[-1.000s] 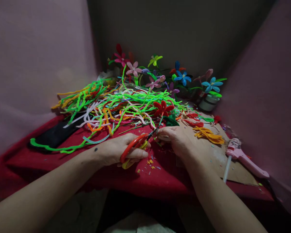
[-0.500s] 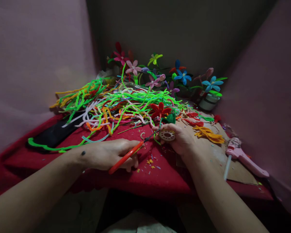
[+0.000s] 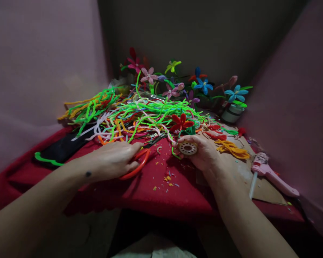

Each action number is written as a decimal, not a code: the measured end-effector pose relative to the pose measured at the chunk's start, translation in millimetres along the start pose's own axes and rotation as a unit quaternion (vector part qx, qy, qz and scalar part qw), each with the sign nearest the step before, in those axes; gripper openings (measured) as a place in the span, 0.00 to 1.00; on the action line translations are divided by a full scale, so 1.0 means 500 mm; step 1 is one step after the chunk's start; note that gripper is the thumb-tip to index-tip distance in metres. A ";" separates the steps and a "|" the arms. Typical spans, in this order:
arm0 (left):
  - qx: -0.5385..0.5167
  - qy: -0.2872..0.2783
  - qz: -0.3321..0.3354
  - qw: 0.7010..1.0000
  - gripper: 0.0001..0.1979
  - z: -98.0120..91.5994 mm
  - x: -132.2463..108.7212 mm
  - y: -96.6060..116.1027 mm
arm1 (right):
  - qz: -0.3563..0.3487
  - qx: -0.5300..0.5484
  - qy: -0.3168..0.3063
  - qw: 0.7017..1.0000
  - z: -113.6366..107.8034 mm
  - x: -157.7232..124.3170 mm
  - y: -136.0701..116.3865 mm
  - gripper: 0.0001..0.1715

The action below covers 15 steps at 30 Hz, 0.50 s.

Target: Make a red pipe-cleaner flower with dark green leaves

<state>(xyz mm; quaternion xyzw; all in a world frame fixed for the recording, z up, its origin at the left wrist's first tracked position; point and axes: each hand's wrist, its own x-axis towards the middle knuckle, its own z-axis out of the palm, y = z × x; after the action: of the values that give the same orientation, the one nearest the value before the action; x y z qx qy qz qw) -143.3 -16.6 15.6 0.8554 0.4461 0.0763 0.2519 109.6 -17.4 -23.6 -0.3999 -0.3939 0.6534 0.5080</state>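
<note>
My left hand (image 3: 123, 157) is closed on orange-handled scissors (image 3: 142, 163), whose dark blades point up and right toward the pile of pipe cleaners. My right hand (image 3: 201, 150) grips a pale round spool (image 3: 187, 147) with holes around its rim. Just above the fingers of that hand stand a red flower (image 3: 182, 122) and dark green leaves (image 3: 187, 132); the stem is mostly hidden by the hand. A thin green strand (image 3: 174, 154) hangs beside the right fingertips. A gap of red cloth separates the scissors from the spool.
Heaped pipe cleaners (image 3: 150, 113) cover the red table (image 3: 150, 197). Finished flowers (image 3: 172, 89) stand behind them. On the right are yellow strands (image 3: 233, 148), cardboard (image 3: 269, 191) and a pink glue gun (image 3: 274, 175). A black object (image 3: 61, 147) lies left; scraps (image 3: 167, 178) dot the front.
My left hand has drawn the scissors left, away from the right hand, and their handle loops now show wider. The spool and red flower have shifted slightly right with my right hand.
</note>
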 end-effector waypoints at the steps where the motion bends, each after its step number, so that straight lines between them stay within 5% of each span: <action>1: 0.085 0.016 -0.002 0.996 0.12 0.008 0.007 -0.008 | -0.012 -0.008 -0.012 1.000 0.002 -0.003 -0.001 0.09; 3: 0.197 0.021 0.008 0.980 0.16 0.021 0.021 -0.017 | -0.025 -0.030 -0.033 0.999 0.007 -0.009 -0.003 0.09; 6: 0.200 0.061 0.031 0.977 0.18 0.027 0.039 -0.007 | -0.039 -0.064 -0.051 0.996 0.012 -0.015 -0.003 0.10; 11: -0.022 0.142 0.071 0.987 0.15 0.022 0.062 0.058 | -0.051 -0.093 -0.083 0.991 0.016 -0.020 0.000 0.12; 15: -0.198 0.135 0.104 0.965 0.12 0.031 0.084 0.096 | -0.063 -0.094 -0.085 0.990 0.019 -0.022 -0.001 0.12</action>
<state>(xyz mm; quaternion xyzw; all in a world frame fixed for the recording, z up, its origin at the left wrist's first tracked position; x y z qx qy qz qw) -78.6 -11.4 22.3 0.8121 0.3604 0.3032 0.3445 102.8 -29.1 -18.3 -0.3633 -0.5198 0.6118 0.4727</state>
